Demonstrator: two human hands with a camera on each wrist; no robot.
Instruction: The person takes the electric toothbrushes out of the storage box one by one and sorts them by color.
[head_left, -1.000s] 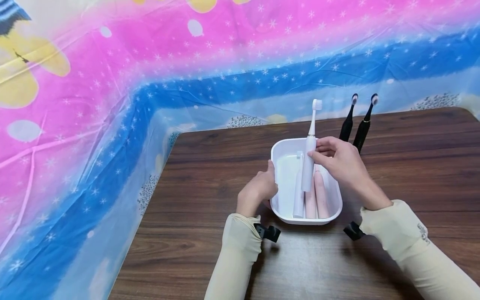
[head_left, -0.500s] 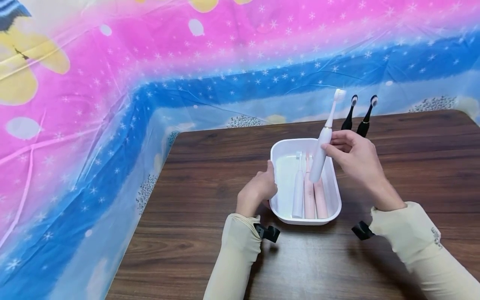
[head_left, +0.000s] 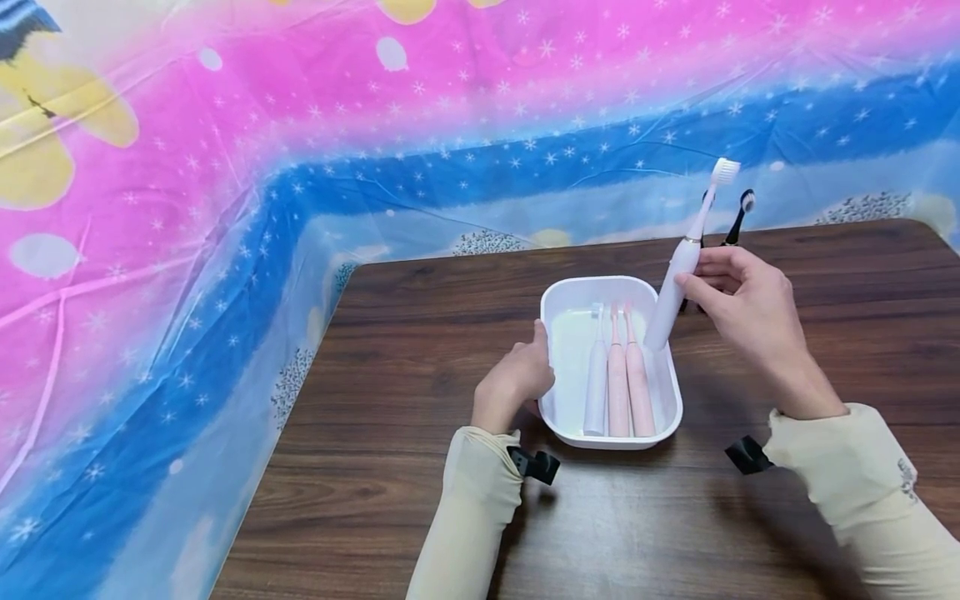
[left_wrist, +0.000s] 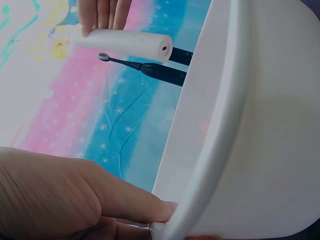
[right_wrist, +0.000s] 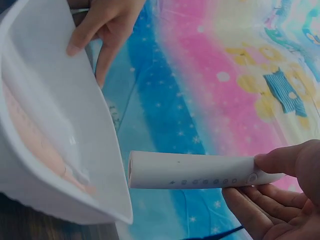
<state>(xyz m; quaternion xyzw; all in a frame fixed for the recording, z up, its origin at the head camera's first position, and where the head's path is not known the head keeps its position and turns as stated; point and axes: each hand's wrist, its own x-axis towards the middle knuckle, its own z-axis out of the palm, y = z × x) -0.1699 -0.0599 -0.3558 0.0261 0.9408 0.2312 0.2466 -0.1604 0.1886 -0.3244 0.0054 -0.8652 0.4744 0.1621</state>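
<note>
My right hand [head_left: 757, 312] pinches a white electric toothbrush [head_left: 678, 279] by its handle between thumb and fingers. The brush is tilted, its bristles up, and its handle's lower end is over the right side of a white plastic bin [head_left: 660, 433]. My left hand [head_left: 517, 375] grips the bin's left wall, with the thumb over the rim in the right wrist view. Inside the bin lie another white electric toothbrush [head_left: 596, 383] and two pink electric toothbrushes [head_left: 618, 387], side by side. A row of small marks and a round button show on the held handle [right_wrist: 200, 170].
Behind my right hand stand two black electric toothbrushes, one mostly hidden by the held brush and the other black toothbrush [head_left: 738, 218] partly covered by my fingers. A dark wood-grain table [head_left: 405, 358] lies beneath. A patterned cloth [head_left: 450, 100] hangs behind the table.
The white toothbrush in my right hand has moved rightward from over the middle of the bin and tilted further right. The pink toothbrush heads have come into view. My left hand stays on the bin.
</note>
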